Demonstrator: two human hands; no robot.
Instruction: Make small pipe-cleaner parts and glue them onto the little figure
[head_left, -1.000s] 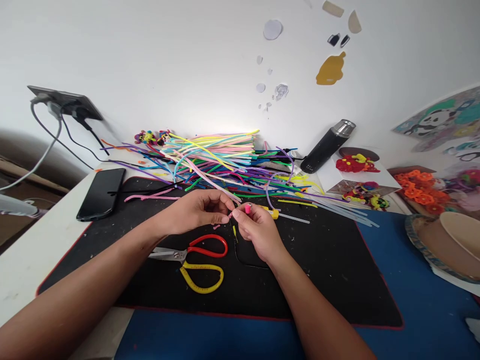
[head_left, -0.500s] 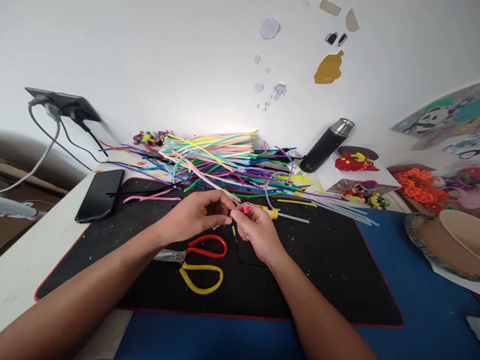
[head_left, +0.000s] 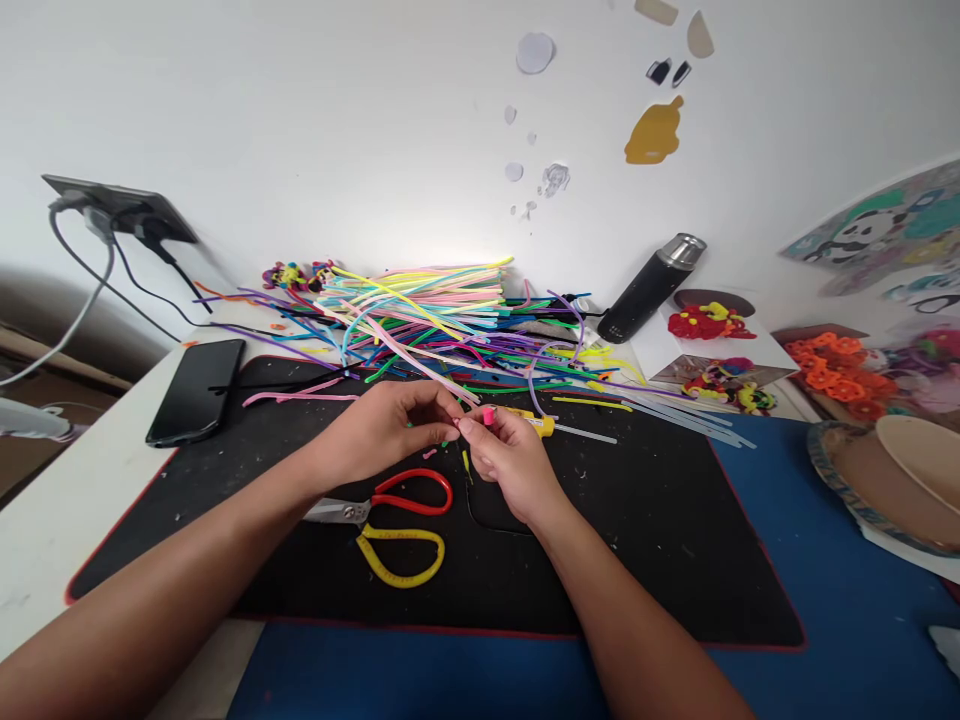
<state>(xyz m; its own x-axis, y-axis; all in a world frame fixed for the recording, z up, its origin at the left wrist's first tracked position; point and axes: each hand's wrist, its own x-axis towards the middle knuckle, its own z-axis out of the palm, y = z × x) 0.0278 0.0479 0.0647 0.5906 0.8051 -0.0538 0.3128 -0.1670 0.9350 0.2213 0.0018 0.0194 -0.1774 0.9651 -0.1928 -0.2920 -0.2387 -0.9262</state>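
Note:
My left hand (head_left: pixel 394 430) and my right hand (head_left: pixel 506 455) meet over the black mat (head_left: pixel 630 580), thumbs and forefingers pinched close together. Between them is a small pink pipe cleaner piece (head_left: pixel 490 415), mostly hidden by the fingers; its pink end sticks up from my right hand. Just below the hands lie a short yellow pipe cleaner scrap (head_left: pixel 466 467) and a thin black strand. Scissors (head_left: pixel 405 510) with one red and one yellow handle rest near my left wrist. Behind my right hand a yellow tool handle (head_left: pixel 541 424) is partly covered.
Along the wall lies a heap of coloured pipe cleaners (head_left: pixel 427 310). A phone (head_left: pixel 199 390) is on the left, a black bottle (head_left: pixel 652 288) leans at the back right. Boxes of orange pieces (head_left: pixel 836 375) and a round basket (head_left: pixel 840 500) stand at the right.
Both hands stay pinched together in nearly the same place, with only slight finger movement. The whole view has shifted a little.

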